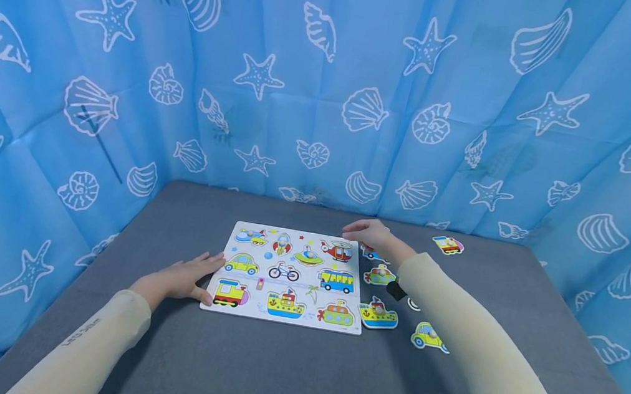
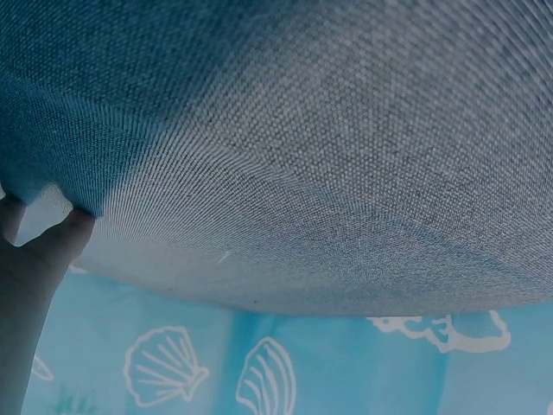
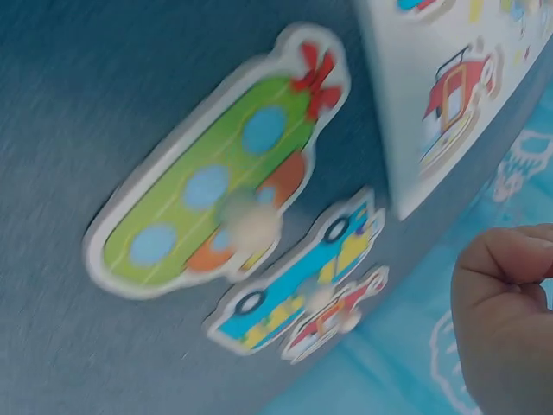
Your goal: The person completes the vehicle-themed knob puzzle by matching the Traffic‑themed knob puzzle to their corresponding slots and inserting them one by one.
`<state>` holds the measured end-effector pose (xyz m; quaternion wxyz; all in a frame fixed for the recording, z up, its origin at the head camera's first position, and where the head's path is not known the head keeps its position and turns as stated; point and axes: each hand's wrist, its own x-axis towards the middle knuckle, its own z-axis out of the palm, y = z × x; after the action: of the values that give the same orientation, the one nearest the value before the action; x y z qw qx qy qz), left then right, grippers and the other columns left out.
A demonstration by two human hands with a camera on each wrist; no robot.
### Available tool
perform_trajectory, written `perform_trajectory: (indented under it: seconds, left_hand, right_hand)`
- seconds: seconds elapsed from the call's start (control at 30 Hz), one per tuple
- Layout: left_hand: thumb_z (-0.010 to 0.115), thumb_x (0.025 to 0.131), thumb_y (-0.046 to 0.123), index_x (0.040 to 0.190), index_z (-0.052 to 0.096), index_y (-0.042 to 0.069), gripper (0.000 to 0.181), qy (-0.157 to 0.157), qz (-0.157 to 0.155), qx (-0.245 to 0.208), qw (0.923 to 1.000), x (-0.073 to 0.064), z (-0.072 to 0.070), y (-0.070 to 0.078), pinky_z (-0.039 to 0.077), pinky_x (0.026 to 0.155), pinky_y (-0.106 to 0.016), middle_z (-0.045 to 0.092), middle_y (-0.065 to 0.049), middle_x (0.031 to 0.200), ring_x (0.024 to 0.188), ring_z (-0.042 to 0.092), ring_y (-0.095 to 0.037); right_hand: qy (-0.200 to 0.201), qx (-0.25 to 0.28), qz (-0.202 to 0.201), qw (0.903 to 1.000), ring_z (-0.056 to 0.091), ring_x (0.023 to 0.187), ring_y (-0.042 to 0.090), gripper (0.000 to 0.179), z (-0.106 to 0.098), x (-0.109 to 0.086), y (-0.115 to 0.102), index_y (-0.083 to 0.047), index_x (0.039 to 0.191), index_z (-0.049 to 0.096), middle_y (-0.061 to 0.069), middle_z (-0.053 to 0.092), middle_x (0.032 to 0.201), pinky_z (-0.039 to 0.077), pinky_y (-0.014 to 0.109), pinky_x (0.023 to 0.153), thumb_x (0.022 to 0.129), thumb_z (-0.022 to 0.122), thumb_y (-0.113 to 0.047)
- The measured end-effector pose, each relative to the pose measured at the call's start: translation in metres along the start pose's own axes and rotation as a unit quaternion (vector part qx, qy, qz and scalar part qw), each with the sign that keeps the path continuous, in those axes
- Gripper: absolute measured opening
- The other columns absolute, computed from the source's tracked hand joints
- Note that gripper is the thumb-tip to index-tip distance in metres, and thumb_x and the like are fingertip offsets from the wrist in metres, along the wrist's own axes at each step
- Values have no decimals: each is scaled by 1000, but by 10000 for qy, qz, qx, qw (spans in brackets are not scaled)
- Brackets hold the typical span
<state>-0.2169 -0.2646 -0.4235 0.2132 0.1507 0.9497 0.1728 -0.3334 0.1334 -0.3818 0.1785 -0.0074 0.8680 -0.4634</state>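
Observation:
A white wooden puzzle board [image 1: 263, 285] printed with vehicles lies on the grey table. My left hand [image 1: 181, 278] rests at its left edge, fingers spread and thumb near the lower left corner; only its thumb side shows in the left wrist view. At the board's top right corner is my right hand [image 1: 371, 234], fingers curled; whether anything is between the fingertips is hidden. Knobbed pieces lie near it: a green submarine [image 3: 194, 194], a blue and yellow bus [image 3: 294, 281] and a red helicopter [image 3: 333, 322].
Right of the board lie a boat piece [image 1: 379, 315], a yellow car piece [image 1: 428, 338] and, farther back, a train piece [image 1: 446, 245]. A piece under the right forearm is mostly hidden. A blue seashell-patterned curtain [image 1: 324, 97] surrounds the table [image 1: 255, 367].

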Motion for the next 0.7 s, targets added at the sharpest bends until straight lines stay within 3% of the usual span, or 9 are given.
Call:
perform_trajectory:
  seconds: [0.07,0.3,0.53,0.63,0.7]
  left_hand:
    - [75,76,54,155,23,9,105,19,-1,-8,10000,0,0,-1,12,107,-70,18,-16,160,145,8,-43]
    - [75,75,53,155,23,9,105,29,9,-39,10000,-1,-1,-1,10,108,-69,17,-16,160,145,8,-42]
    - [75,75,54,155,23,10,105,13,26,-32,10000,0,-2,-3,10,108,-68,16,-14,161,145,7,-42]
    - [74,76,54,155,23,10,104,9,23,-16,10000,1,-1,-3,10,109,-68,16,-14,161,146,8,-42]
    - [74,75,54,155,23,10,105,7,-12,-23,10000,1,0,-3,10,109,-67,16,-13,161,146,8,-41]
  right_hand:
    - [22,-21,-16,10000,36,56,18,36,-6,0,2,-4,129,61,16,57,111,35,33,60,98,61,-21]
    - [67,-96,-3,9999,45,88,27,40,-28,2,11,-5,133,58,14,54,126,41,38,75,97,61,-24]
    - [161,31,-1,9999,39,66,19,40,-44,11,23,-4,133,58,15,54,130,37,33,63,98,61,-22]
    - [273,141,131,9994,46,78,20,41,-47,13,28,-3,135,56,18,52,133,41,35,72,99,59,-22]
    - [345,196,217,9990,51,94,27,42,-49,14,31,-3,136,54,19,49,137,45,40,84,99,59,-22]
